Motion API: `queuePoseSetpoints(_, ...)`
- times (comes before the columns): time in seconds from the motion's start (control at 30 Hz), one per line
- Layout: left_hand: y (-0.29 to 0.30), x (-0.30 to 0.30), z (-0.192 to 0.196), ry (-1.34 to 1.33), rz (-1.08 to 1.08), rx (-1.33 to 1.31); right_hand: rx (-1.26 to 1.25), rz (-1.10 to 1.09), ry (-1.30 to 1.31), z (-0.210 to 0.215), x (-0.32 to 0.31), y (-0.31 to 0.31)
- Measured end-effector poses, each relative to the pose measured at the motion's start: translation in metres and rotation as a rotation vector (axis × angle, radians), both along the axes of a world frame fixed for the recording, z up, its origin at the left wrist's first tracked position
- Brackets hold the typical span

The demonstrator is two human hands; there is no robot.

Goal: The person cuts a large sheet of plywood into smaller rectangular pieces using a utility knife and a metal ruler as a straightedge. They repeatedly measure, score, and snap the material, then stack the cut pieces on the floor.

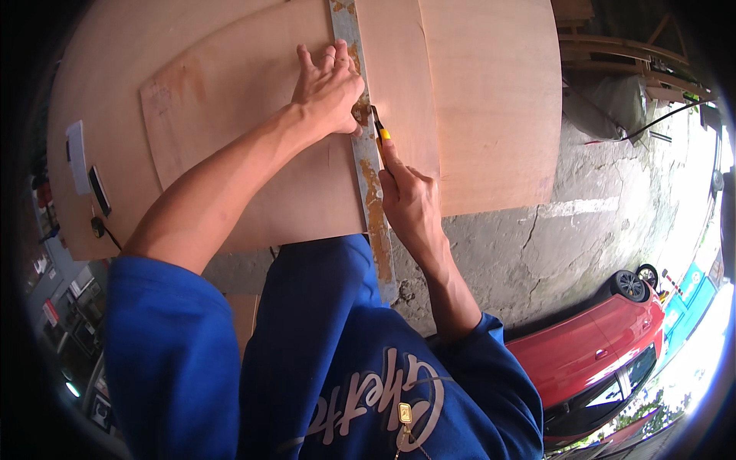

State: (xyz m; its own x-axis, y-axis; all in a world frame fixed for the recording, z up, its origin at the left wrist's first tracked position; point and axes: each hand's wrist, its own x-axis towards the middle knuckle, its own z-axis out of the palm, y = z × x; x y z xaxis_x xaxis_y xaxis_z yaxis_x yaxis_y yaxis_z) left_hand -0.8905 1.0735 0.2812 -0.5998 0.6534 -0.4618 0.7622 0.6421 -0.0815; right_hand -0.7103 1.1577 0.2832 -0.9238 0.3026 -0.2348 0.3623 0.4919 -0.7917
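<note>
A long metal straightedge, patched with rust-brown stains, lies across a thin plywood sheet and overhangs its near edge. My left hand presses down on the straightedge and the wood beside it, its fingers spread. Gripped in my right hand is a yellow and black utility knife. The knife's tip is at the right edge of the straightedge, just beside my left hand. My right index finger stretches along the handle; the rest of the handle is hidden in my palm.
More plywood extends to the right, with a seam between pieces. At the left lie a white paper, a dark phone and a small black object. Cracked concrete and a red car are to the right.
</note>
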Motion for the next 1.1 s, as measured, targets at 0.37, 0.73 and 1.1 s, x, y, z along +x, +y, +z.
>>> queuePoseSetpoints(0.37,0.002,0.0,0.004,-0.007,0.004,-0.05,0.024,0.008,-0.088,0.01,0.064,-0.013)
queuePoseSetpoints(0.73,0.006,0.002,0.007,0.006,0.042,-0.103,0.015,0.001,-0.163,0.016,0.133,-0.029)
queuePoseSetpoints(1.1,0.005,0.003,0.007,-0.003,0.035,-0.122,-0.004,0.047,-0.328,0.039,0.19,-0.034)
